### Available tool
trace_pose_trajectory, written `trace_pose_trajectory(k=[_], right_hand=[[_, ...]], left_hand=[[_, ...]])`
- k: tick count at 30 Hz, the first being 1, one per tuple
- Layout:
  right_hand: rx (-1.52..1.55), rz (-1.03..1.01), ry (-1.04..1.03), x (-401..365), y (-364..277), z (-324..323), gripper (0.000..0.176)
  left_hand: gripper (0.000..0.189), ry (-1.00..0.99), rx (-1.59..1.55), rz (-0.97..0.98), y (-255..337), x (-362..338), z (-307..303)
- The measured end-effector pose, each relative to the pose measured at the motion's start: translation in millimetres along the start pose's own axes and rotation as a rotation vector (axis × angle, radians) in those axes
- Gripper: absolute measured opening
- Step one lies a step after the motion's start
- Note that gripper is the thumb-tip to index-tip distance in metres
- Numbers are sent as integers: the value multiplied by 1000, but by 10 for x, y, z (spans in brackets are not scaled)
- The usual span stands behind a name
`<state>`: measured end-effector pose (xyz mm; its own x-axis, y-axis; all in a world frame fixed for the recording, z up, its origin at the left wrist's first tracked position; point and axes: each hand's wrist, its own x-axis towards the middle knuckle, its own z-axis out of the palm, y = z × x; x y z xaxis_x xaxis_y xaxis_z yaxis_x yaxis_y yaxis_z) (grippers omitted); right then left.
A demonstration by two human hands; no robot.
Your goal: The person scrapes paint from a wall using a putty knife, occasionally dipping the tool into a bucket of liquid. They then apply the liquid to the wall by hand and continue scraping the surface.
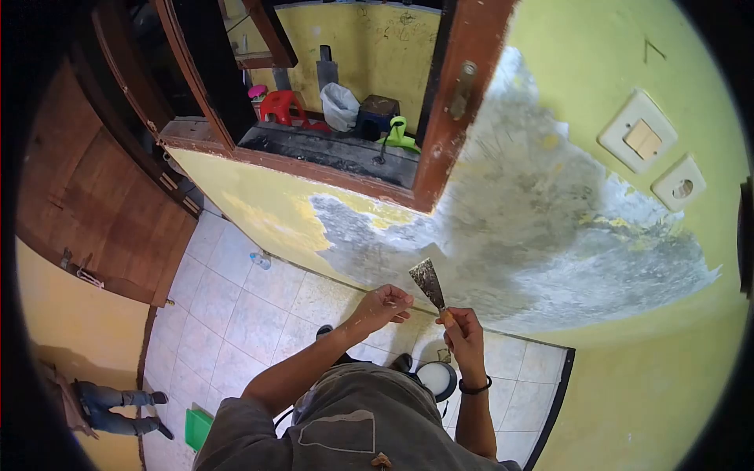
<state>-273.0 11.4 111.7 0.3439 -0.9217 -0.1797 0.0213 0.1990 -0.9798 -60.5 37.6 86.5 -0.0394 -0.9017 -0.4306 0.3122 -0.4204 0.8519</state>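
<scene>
So the right grip (448, 317) is clamped on the handle of a scraper (428, 283), blade up, held in the air in front of the scraped wall (510, 235). Left grip (404, 306) is just beside it, fingers loosely curled; can't tell if the tips touch. White-filled bucket (434, 378) sits on the tiled floor (265, 314), near its wall-side edge.

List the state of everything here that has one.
Scraper, held, blade flecked.
Right hand, closed on scraper handle.
Left hand, fingers bent, no tool.
Wall, paint partly stripped.
Socket, nothing plugged in.
Light switch, on or off unclear.
Container, open, something white inside.
Bottle, upright or lying unclear.
Door, open or shut unclear.
</scene>
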Motion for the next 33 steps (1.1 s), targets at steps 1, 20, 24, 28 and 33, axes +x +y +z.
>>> trace_pose_trajectory(k=[1, 20, 24, 28, 33], right_hand=[[10, 13, -8, -20, 2, -48, 17], [164, 153, -346, -154, 185, -232, 24], [229, 139, -236, -114, 120, -8, 22], [-18, -23, -111, 36, 83, 156, 25], [-269, -219, -14, 302, 3, 377, 25]], left_hand=[[30, 22, 118, 64, -53, -4, 67], [18, 69, -653, 75, -360, -120, 472], [21, 1, -739, 117, -241, 6, 458], [23, -102, -827, 145, -152, 262, 339], [21, -88, -857, 103, 149, 442, 228]])
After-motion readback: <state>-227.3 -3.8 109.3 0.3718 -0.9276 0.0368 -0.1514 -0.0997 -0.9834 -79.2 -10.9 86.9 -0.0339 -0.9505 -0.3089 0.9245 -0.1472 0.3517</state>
